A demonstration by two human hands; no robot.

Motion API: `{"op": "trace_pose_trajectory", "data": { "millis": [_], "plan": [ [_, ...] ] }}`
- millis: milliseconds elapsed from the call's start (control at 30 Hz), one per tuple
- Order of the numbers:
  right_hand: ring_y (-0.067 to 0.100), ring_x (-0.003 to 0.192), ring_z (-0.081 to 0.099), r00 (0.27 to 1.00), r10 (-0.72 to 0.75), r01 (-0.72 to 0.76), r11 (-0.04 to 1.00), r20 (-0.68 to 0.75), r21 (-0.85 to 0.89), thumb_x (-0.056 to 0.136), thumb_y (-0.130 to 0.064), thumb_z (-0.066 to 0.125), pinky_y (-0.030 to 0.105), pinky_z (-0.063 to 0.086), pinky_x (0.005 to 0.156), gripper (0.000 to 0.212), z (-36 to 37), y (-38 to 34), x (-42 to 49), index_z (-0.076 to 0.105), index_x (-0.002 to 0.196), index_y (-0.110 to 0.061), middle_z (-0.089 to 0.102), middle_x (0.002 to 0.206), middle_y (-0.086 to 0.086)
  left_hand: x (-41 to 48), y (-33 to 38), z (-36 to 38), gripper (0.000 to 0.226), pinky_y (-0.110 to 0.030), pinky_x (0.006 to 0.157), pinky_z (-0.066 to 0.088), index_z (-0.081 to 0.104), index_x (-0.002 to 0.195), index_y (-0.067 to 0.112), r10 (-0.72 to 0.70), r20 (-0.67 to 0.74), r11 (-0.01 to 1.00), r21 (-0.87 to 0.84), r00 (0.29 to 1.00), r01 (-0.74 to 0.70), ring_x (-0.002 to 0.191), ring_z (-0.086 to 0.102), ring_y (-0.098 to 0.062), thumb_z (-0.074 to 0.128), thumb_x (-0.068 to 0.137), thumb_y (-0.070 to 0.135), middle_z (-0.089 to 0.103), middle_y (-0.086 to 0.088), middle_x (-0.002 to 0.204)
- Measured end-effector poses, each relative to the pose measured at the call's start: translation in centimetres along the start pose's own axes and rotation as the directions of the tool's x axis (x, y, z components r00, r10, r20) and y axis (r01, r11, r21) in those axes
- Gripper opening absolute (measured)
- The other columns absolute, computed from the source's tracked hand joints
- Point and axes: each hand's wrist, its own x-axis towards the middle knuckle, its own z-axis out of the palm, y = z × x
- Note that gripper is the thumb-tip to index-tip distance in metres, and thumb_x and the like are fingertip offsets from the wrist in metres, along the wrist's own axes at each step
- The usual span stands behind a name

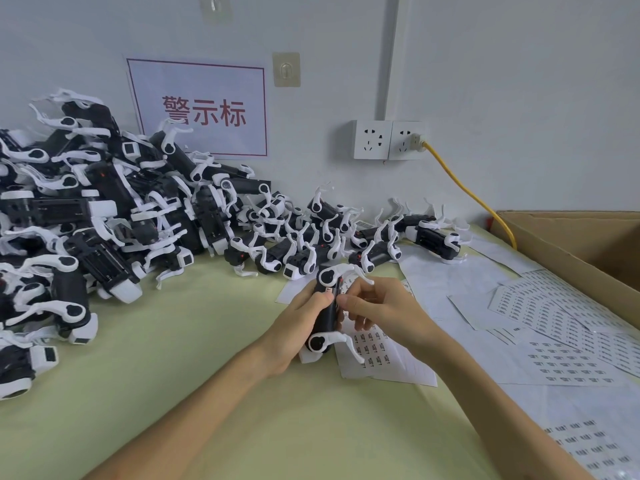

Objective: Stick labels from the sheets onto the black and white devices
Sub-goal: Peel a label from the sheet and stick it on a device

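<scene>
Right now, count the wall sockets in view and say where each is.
2, both right of the sign: the left socket is empty, the right socket beside it holds the plug of the yellow cable.

Blk/wht devices (104, 216), pale green table (173, 375), yellow cable (465, 190), sign (201, 109) w/ red border/text.

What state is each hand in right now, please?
Left hand: closed round the black and white device, holding it.
Right hand: fingers curled at the device's side; whether they pinch a label cannot be told.
</scene>
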Motion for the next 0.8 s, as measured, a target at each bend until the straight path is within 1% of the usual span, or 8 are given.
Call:
{"op": "trace_pose_trajectory", "data": {
  "millis": [133,267,333,400,467,567,700,800],
  "plan": [
    [0.013,0.055,0.059,0.989,0.102,-0.103,0.995,-0.109,0.001,0.096,-0.021,0.070,0.022,0.048,0.057,0.035,-0.4,0.2,0.2,0.066,0.062,-0.015,0.065,0.061,-0.001,0.1,0.2,-0.2,0.025,-0.022,0.060,0.048,0.063,0.104,0.019,-0.142,-0.009,0.990,-0.008,0.990,0.142,0.068,0.062,-0.009,0.038,0.105,0.023,0.068,0.001,0.084],
    [0.010,0.054,0.059,0.961,0.172,-0.178,0.984,-0.216,-0.008,0.097,-0.020,0.066,0.023,0.047,0.057,0.034,-0.9,0.5,0.4,0.066,0.063,-0.012,0.066,0.060,-0.003,0.1,0.3,-0.1,0.045,-0.022,0.044,0.044,0.077,0.073,0.032,-0.203,0.004,0.968,-0.148,0.979,0.201,0.057,0.060,-0.013,0.043,0.101,0.024,0.069,-0.002,0.080],
    [0.010,0.054,0.059,0.945,0.173,-0.180,0.984,-0.278,0.000,0.097,-0.021,0.064,0.025,0.048,0.059,0.032,-1.3,0.6,0.5,0.065,0.067,-0.010,0.066,0.060,-0.002,0.2,0.6,-0.3,0.036,-0.026,0.057,0.059,0.081,0.081,0.025,-0.181,-0.001,0.947,-0.271,0.983,0.174,0.065,0.069,-0.013,0.051,0.101,0.023,0.075,-0.003,0.086],
    [0.011,0.054,0.059,0.927,0.167,-0.164,0.986,-0.336,0.036,0.098,-0.021,0.061,0.027,0.047,0.059,0.030,-1.6,0.8,0.6,0.066,0.071,-0.009,0.066,0.060,-0.002,0.0,1.1,-0.6,0.023,-0.028,0.071,0.060,0.075,0.103,0.010,-0.158,-0.032,0.930,-0.342,0.987,0.138,0.070,0.070,-0.015,0.062,0.092,0.025,0.076,-0.007,0.090],
    [0.013,0.056,0.060,0.913,0.162,-0.137,0.986,-0.375,0.092,0.099,-0.021,0.058,0.027,0.047,0.059,0.028,-1.9,0.8,0.7,0.067,0.076,-0.009,0.066,0.063,-0.003,-0.1,1.4,-0.8,0.049,-0.030,0.075,0.057,0.066,0.116,0.000,-0.170,-0.058,0.921,-0.365,0.984,0.138,0.073,0.066,-0.020,0.068,0.079,0.032,0.070,-0.012,0.090],
    [0.014,0.058,0.062,0.911,0.168,-0.118,0.981,-0.376,0.152,0.100,-0.021,0.055,0.029,0.047,0.060,0.022,-2.0,0.8,0.8,0.069,0.086,-0.010,0.068,0.070,-0.003,-0.3,1.7,-0.8,0.074,-0.041,0.089,0.046,0.059,0.133,-0.007,-0.188,-0.084,0.919,-0.367,0.979,0.145,0.097,0.055,-0.031,0.070,0.072,0.034,0.064,-0.023,0.109],
    [0.019,0.070,0.068,0.936,0.220,-0.159,0.961,-0.275,0.227,0.104,-0.033,0.049,0.033,0.051,0.067,0.026,-1.7,0.5,0.7,0.068,0.102,-0.016,0.071,0.098,0.008,-0.7,1.9,-0.6,0.069,-0.046,0.091,0.042,0.060,0.134,-0.005,-0.185,-0.058,0.945,-0.283,0.981,0.162,0.094,0.059,-0.035,0.065,0.079,0.036,0.063,-0.030,0.115],
    [0.025,0.076,0.068,0.969,0.230,-0.199,0.943,-0.090,0.265,0.099,-0.056,0.050,0.035,0.052,0.067,0.050,-1.7,0.1,0.4,0.068,0.112,-0.011,0.072,0.101,0.013,-0.7,2.0,-0.5,0.056,-0.050,0.097,0.042,0.062,0.133,-0.001,-0.202,-0.003,0.961,-0.196,0.979,0.197,0.117,0.058,-0.054,0.055,0.094,0.038,0.062,-0.035,0.129]
  ]
}}
